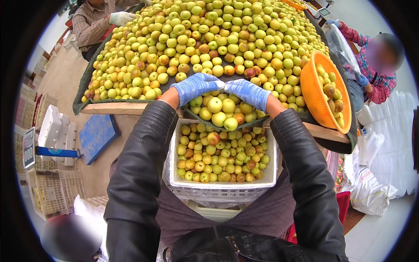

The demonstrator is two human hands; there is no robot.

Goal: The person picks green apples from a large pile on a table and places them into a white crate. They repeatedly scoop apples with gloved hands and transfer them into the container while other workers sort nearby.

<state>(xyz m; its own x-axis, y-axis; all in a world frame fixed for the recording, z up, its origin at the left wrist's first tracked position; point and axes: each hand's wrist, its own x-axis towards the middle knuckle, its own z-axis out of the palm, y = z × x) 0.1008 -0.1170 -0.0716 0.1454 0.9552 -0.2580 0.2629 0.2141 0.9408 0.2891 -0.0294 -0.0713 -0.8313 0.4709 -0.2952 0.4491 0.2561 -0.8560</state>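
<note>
My left hand (196, 87), in a blue knitted glove with a whitish fingertip area, reaches over the front edge of a large heap of green-yellow jujube fruits (183, 39). My right hand (248, 93), gloved the same way, meets it at the fingertips. Both arch around a cluster of fruits (221, 109) lying on the sagging dark cloth lip of the table. Whether either hand grips a fruit under the fingers cannot be told. Directly below, between my knees, stands a white foam-lined crate (224, 185) filled with similar fruits, one of them redder (213, 138).
An orange plastic basket (309, 88) holding fruits leans at the heap's right. Wooden edging (114, 108) borders the table. A gloved co-worker (90, 24) is at the upper left, another (379, 75) at the right with a plastic bag. A blue platform scale (98, 136) stands left.
</note>
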